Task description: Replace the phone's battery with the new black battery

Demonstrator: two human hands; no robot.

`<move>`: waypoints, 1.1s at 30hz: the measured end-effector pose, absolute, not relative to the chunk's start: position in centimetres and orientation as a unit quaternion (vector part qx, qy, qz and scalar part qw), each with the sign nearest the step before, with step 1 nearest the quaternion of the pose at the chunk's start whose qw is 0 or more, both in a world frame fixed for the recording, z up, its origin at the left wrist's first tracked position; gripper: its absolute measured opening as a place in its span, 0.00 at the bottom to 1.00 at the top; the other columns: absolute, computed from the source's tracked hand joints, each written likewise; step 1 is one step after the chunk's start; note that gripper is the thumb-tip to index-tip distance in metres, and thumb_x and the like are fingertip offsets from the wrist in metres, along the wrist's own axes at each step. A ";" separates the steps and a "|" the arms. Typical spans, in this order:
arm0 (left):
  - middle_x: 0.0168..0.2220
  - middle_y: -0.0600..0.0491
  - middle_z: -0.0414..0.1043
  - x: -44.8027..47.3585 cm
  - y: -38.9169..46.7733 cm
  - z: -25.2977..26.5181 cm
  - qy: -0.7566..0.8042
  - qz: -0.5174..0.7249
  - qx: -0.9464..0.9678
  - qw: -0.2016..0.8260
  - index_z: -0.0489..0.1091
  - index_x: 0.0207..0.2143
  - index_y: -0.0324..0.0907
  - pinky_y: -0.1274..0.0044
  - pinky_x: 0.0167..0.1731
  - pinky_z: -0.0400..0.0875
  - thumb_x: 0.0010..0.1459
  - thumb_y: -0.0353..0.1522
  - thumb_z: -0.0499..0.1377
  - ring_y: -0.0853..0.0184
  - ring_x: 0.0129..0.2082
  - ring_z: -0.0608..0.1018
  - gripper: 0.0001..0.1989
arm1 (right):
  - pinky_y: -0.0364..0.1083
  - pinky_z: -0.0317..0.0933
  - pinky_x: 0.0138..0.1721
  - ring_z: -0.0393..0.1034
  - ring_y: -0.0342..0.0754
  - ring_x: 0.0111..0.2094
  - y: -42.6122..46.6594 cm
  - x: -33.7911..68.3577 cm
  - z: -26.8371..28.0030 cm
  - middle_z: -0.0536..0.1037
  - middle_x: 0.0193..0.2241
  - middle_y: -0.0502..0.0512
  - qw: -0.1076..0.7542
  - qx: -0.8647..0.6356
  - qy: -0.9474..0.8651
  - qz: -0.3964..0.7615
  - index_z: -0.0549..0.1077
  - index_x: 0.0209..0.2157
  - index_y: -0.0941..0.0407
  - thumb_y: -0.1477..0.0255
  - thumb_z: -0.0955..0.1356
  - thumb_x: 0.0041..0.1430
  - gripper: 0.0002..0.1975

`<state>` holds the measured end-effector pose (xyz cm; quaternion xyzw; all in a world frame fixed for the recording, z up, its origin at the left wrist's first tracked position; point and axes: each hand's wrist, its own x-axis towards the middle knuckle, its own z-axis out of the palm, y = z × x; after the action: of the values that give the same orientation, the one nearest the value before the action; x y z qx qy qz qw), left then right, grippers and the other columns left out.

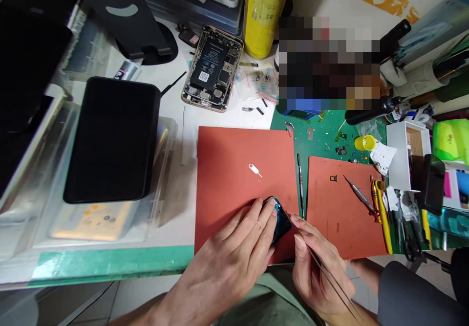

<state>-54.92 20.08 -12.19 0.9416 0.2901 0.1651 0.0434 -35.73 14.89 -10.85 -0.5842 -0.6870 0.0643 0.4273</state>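
A dark, glossy blue-black phone [283, 223] lies on the red-brown mat [234, 155] near its lower right corner. My left hand [238, 243] rests over the phone, its fingers pressed together on the phone's left side and holding it down. In my right hand [318, 272] is a pair of thin metal tweezers [339, 289], pinched between thumb and fingers. Their tips meet the phone's right edge; exactly what they touch there is hidden. Beyond the hands, a SIM eject pin [255, 170] lies on the mat.
Right of the mat are a spudger [301, 184] and a second mat [344, 218] with a small black tray [333, 178] and a screwdriver [359, 194]. An opened phone [210, 69] lies at the back. A black tablet-like device [112, 140] sits left on plastic boxes.
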 end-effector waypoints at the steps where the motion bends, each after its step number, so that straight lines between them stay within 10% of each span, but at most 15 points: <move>1: 0.69 0.33 0.70 -54.9 20.1 -12.2 0.289 0.165 0.942 0.044 0.67 0.67 0.22 0.60 0.68 0.60 0.72 0.36 0.59 0.44 0.68 0.72 0.29 | 0.46 0.82 0.52 0.87 0.51 0.48 14.9 -35.8 -10.8 0.88 0.47 0.64 0.427 -0.588 -0.684 0.064 0.78 0.53 0.62 0.89 0.70 0.65 0.18; 33: 0.73 0.35 0.63 -55.3 19.6 -12.1 0.303 0.145 0.939 0.069 0.64 0.70 0.28 0.61 0.70 0.60 0.72 0.36 0.59 0.45 0.72 0.67 0.30 | 0.53 0.84 0.51 0.87 0.54 0.47 12.8 -35.1 -11.3 0.88 0.47 0.60 0.463 -0.629 -0.616 0.103 0.79 0.52 0.57 0.88 0.71 0.65 0.18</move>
<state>-55.26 19.62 -12.09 0.9394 0.3027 0.1451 0.0692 -35.14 12.79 -11.32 -0.6294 -0.6156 0.1032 0.4629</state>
